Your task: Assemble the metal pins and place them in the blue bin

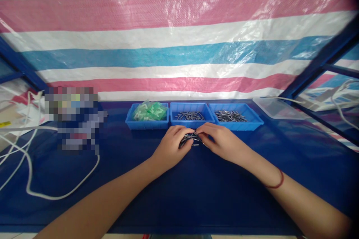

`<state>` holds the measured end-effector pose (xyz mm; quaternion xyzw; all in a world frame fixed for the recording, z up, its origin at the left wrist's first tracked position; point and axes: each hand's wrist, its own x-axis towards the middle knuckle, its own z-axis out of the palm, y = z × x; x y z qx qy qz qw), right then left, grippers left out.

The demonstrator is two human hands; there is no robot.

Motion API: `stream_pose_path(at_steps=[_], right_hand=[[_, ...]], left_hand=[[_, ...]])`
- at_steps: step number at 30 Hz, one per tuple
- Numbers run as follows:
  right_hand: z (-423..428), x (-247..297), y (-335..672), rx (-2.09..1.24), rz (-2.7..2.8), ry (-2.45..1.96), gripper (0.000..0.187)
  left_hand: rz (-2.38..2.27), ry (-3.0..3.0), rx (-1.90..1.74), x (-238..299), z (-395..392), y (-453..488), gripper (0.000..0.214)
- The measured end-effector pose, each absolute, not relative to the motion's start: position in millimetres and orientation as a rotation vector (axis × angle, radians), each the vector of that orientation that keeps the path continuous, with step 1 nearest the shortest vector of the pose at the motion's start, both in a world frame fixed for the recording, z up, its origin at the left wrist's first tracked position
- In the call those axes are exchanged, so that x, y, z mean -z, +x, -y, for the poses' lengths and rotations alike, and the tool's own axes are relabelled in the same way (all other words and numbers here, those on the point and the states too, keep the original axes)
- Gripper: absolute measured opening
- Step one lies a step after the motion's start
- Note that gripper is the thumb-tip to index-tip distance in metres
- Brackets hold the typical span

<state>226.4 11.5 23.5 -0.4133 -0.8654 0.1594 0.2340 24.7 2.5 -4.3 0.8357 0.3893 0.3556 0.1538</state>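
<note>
Quietly, both hands worked over a small heap of metal pins (192, 140) near the middle of the dark blue surface (182, 201). From where I stood, the left hand (172, 143) curved round the heap from nine o'clock, pins showing between its parted thumb and forefinger; I couldn't tell whether its grip held any. The right hand (217, 138) came from three o'clock, its grip narrow at the heap's edge, though whether it pinched a pin I couldn't tell. At twelve o'clock from the heap stood a blue tray (179, 123) of pins; at one to two, another pin tray (238, 126); at ten to eleven, a tray (148, 125) of green bags (153, 111).
</note>
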Motion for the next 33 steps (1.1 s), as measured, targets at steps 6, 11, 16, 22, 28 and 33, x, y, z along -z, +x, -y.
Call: stream_pose_path(at_steps=[6, 11, 16, 22, 28, 33], right_hand=[[-3, -19, 212, -0.771, 1.977, -1.039, 0.018], [0, -14, 206, -0.81, 1.851, -0.948, 0.019], [3, -17, 206, -0.799, 1.775, -0.97, 0.017], [5, -22, 206, -0.779, 1.803, -0.965, 0.019], [3, -22, 208, -0.765, 1.803, -0.951, 0.016], [0, -24, 211, -0.701, 1.796, -0.964, 0.011]], left_hand=[[-1.112, 2.313, -1.119, 2, 0, 27, 0.021], [-1.102, 2.248, -1.132, 4, 2, 28, 0.017], [-1.072, 2.154, -1.117, 2, 4, 29, 0.016], [-1.032, 2.106, -1.098, 2, 3, 29, 0.012], [-1.05, 2.071, -1.153, 2, 2, 28, 0.012], [-1.086, 2.031, -1.285, -3, 1, 28, 0.012]])
